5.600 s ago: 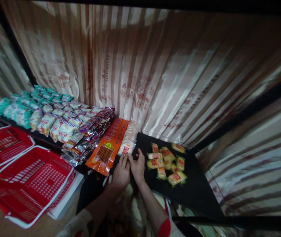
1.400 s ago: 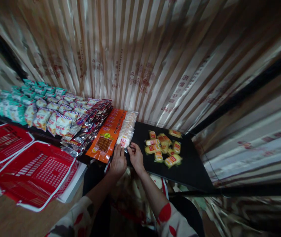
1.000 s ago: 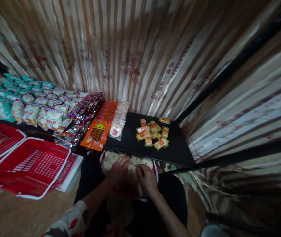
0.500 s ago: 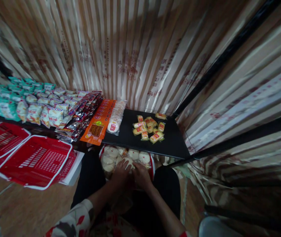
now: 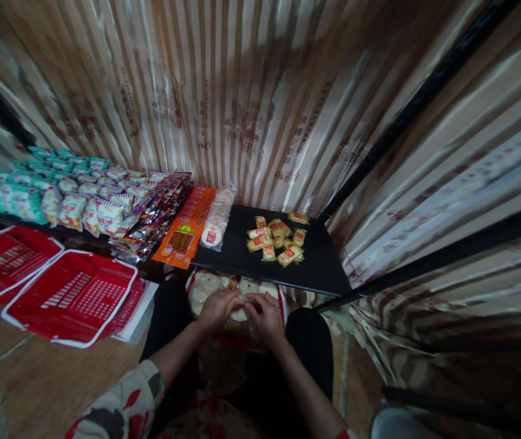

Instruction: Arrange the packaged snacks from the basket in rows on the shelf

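Note:
Between my knees sits a red basket (image 5: 283, 299) holding clear packets of round white cakes (image 5: 205, 282). Over it, my left hand (image 5: 217, 310) and my right hand (image 5: 266, 314) meet with fingers bent and pinched together. Both grip the upper edge of a clear plastic packet (image 5: 239, 314) with pale round pieces inside. The fingers partly cover this packet, and its lower part is hard to make out in the dim light.
Ahead, a black shelf (image 5: 228, 256) bears small yellow packets (image 5: 276, 238), a long clear pack of white discs (image 5: 217, 222), an orange snack bag (image 5: 182, 235), dark red packets (image 5: 155, 213), white packets (image 5: 105, 213) and green packets (image 5: 22, 195). Red baskets (image 5: 72, 299) stand left. Black poles (image 5: 407, 122) cross at right.
Both hands have lifted off the packets and come together, fingertips now pinching where they lay flatter before. The view has shifted slightly to the left.

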{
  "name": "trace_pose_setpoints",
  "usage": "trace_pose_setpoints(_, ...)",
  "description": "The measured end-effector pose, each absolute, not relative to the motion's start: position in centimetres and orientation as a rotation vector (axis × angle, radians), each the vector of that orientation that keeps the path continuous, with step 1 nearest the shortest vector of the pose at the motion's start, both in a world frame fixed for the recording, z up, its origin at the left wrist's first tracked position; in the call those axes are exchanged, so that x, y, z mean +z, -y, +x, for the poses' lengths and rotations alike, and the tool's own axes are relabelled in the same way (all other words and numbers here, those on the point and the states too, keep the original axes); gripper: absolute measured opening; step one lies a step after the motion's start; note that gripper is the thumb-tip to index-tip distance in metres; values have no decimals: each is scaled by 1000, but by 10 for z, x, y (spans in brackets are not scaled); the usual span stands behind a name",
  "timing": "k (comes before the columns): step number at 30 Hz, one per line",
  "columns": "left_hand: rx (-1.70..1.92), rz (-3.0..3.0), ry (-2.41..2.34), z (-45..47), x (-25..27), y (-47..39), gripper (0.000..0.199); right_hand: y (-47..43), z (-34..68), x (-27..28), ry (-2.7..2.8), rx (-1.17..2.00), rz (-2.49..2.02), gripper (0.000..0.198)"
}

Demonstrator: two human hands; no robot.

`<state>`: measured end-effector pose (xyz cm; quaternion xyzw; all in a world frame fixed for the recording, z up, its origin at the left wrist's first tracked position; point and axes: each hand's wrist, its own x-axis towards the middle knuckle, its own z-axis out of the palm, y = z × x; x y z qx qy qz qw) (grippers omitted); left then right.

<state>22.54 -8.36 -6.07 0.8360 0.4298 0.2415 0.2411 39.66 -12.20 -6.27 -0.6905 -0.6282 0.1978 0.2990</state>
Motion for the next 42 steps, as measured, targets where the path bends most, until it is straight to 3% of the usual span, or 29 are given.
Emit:
trace_pose_setpoints(3,614,2193,-1171,221,-47,77,32,118,394,-50,1736,452,-1793,21)
trace_pose_setpoints(9,607,2069,-1135,214,-24,64,30,109,386,-36,1669,715,-1679,27)
trace_pose_setpoints(16,841,1671,-1293,204,-24,49,37,92,376,-43,1349,1043,-1531,26)
trace_pose_setpoints(22,1068,1674,-1599,198,-36,51,41,65,361,-45,1272,1113,-1454,33)
trace_pose_setpoints(32,1083,1955,-1730,202,-37,33,53,-5,338,-44,1310,1056,-1572,30)
trace_pose_setpoints(42,994,2158,-1741,206,-49,-2,48,-37,318,-37,1483,748,-1936,25)
